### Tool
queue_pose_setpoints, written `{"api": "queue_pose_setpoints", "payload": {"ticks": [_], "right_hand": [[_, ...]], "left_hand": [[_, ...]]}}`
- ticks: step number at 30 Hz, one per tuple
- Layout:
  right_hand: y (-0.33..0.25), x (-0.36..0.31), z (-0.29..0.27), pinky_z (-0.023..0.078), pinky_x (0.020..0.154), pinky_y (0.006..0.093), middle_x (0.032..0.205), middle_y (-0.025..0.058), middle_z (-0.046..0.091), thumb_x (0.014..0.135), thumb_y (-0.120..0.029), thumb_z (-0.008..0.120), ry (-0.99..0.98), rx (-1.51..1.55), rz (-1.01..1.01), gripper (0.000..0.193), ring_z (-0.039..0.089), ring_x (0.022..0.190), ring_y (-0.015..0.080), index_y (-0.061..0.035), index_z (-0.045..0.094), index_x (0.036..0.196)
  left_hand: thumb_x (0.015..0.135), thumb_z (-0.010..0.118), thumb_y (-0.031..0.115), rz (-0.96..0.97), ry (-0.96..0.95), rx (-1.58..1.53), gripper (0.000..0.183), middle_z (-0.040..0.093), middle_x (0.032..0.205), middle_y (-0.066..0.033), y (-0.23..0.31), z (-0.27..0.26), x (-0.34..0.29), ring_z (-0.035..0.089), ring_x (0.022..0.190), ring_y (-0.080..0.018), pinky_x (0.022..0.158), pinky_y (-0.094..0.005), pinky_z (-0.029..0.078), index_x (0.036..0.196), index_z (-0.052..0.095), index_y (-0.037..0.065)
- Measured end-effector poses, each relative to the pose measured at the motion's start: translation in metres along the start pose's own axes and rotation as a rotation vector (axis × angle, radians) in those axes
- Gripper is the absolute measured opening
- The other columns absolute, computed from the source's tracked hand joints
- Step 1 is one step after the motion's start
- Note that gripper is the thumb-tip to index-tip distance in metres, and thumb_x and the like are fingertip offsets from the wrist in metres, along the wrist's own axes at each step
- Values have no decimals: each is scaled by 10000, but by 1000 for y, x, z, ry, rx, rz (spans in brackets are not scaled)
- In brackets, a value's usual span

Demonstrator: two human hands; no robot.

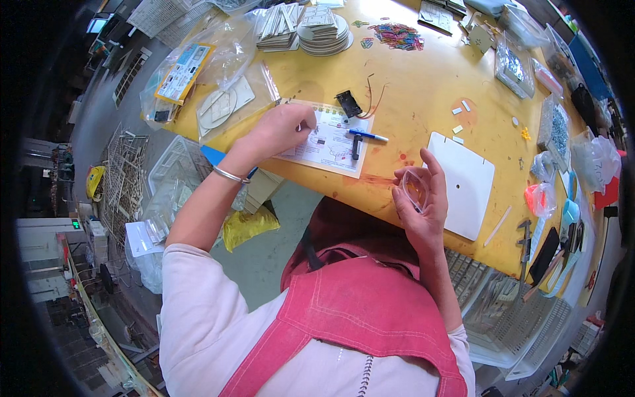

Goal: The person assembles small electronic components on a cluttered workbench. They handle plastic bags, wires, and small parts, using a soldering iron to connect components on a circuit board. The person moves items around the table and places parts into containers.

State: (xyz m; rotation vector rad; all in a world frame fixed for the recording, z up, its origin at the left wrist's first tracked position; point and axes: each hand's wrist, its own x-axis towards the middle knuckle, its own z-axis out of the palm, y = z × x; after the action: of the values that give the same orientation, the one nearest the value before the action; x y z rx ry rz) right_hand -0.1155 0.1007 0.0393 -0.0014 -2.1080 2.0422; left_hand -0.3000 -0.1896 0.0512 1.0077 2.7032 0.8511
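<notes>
My left hand [281,130], a bangle on its wrist, is closed over the upper left part of a printed instruction sheet [340,166]. Whatever its fingertips pinch is too small or hidden to name. A blue-and-white pen [368,135] and a short black cylindrical piece [357,147] lie on that sheet. At its top edge sits a black battery holder [348,104] with thin wires curling off it. My right hand [426,212] is curled around a small clear plastic cup [415,189], palm up, beside a white board [463,188].
On the yellow table [403,86] are stacked discs and plates [324,36], a pile of coloured paper clips [398,36] and small white pieces [458,130]. Plastic bags [231,99] lie at left. Calipers [524,245] and other tools crowd the right edge. White crates [516,324] stand below.
</notes>
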Motion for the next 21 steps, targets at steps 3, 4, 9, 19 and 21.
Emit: {"api": "queue_pose_setpoints", "payload": {"ticks": [3, 4, 9, 19, 21], "right_hand": [[0, 0, 1, 503, 1043, 319, 1177, 69, 628, 931, 61, 687, -7, 0, 1, 763, 610, 1119, 138, -63, 354, 1606], [0, 0, 2, 504, 1040, 317, 1177, 70, 629, 932, 60, 687, -12, -2, 6, 762, 610, 1116, 137, -62, 354, 1606], [-1, -1, 2, 513, 1021, 309, 1184, 71, 628, 934, 53, 688, -6, -13, 17, 757, 609, 1111, 135, -58, 354, 1604], [-1, 0, 2, 527, 1005, 306, 1194, 66, 618, 936, 48, 688, -22, -26, 16, 754, 604, 1129, 141, -67, 357, 1604], [-1, 0, 2, 520, 1018, 314, 1193, 67, 620, 937, 43, 690, -24, -12, 24, 752, 604, 1132, 144, -67, 358, 1603]], "left_hand": [[880, 694, 29, 19, -38, 129, 128, 684, 909, -139, 4, 2, 0, 694, 849, -337, 759, -423, 568, 1003, 667, 51], [885, 675, 44, 16, -14, 156, 96, 694, 920, -142, 6, 3, 1, 699, 875, -346, 773, -440, 569, 981, 674, 55], [904, 618, 77, 20, -17, 303, 87, 713, 944, -172, 10, 8, 8, 708, 927, -385, 803, -495, 575, 932, 692, 43], [845, 649, 64, -6, -163, 454, 72, 712, 895, -214, 19, 4, 20, 709, 885, -411, 789, -505, 573, 824, 692, 10], [824, 663, 67, -39, -203, 418, 68, 713, 884, -215, 20, 1, 23, 710, 876, -405, 781, -496, 571, 806, 695, 11]]}}
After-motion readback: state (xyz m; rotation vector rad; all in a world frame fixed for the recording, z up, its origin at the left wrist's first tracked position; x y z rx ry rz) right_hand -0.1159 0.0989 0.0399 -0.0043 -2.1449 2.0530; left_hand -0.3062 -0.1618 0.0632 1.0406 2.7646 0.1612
